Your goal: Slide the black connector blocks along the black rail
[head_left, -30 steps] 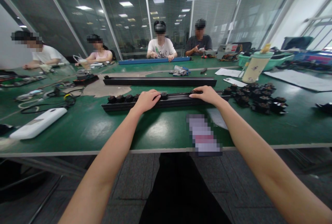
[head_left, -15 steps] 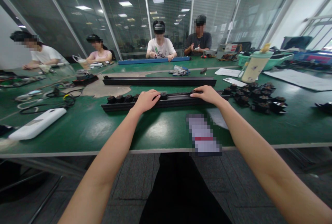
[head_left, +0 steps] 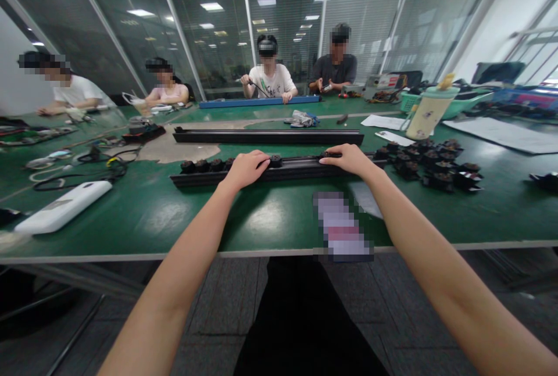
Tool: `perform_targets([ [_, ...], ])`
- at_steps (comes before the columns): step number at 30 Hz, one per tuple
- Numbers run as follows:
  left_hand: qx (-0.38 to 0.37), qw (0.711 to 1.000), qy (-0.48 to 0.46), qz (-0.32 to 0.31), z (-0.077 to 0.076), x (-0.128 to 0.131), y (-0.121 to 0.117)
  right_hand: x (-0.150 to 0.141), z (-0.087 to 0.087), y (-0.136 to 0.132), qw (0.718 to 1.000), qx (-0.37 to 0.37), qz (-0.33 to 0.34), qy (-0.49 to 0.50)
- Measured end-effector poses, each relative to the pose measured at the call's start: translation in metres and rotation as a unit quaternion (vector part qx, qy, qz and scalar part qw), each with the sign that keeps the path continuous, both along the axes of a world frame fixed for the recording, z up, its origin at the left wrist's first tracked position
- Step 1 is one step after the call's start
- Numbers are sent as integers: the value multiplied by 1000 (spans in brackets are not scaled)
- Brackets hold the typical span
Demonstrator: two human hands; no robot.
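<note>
A long black rail (head_left: pixel 288 174) lies across the green table in front of me. Several small round black parts (head_left: pixel 201 165) stand in its channel toward the left end, and one more black part (head_left: pixel 275 161) sits by my left fingertips. My left hand (head_left: pixel 247 168) is closed over the rail's middle, its fingers partly hidden behind it. Farther right, my right hand (head_left: pixel 349 159) pinches a small black part (head_left: pixel 331 154) at the channel. A bare stretch of channel shows between the hands.
Loose black parts (head_left: pixel 429 164) are heaped right of the rail. Behind lies a second black rail (head_left: pixel 268 136). A phone (head_left: pixel 342 225) lies at the front edge, a white case-like object (head_left: pixel 65 207) at left, a bottle (head_left: pixel 429 114) at back right. Several people sit opposite.
My hands and the rail look the same. Across the table, the person in the white shirt has raised a hand with a dark thin tool; the person in grey has lowered their hands slightly.
</note>
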State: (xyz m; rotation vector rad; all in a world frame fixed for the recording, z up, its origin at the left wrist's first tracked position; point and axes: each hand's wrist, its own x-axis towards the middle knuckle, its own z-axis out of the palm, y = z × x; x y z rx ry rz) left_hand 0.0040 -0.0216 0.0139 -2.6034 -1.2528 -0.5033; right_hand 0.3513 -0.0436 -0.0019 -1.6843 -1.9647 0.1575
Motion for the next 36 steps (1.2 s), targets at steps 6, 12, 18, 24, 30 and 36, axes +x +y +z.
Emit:
perform_targets([
  [6, 0, 1000, -3, 2, 0, 0, 1, -2, 1, -1, 1000, 2, 0, -12],
  [12, 1, 1000, 0, 1, 0, 0, 0, -1, 4, -2, 1000, 1, 8, -22],
  [18, -2, 1000, 4, 0, 0, 0, 0, 2, 7, -3, 1000, -7, 15, -25],
  [24, 4, 1000, 2, -6, -1, -1, 1, 2, 7, -3, 1000, -5, 9, -27],
  [30, 0, 1000, 0, 0, -1, -1, 1, 1, 6, -1, 999, -13, 2, -32],
  [36, 1, 1000, -1, -2, 0, 0, 0, 3, 5, 1, 999, -12, -4, -44],
])
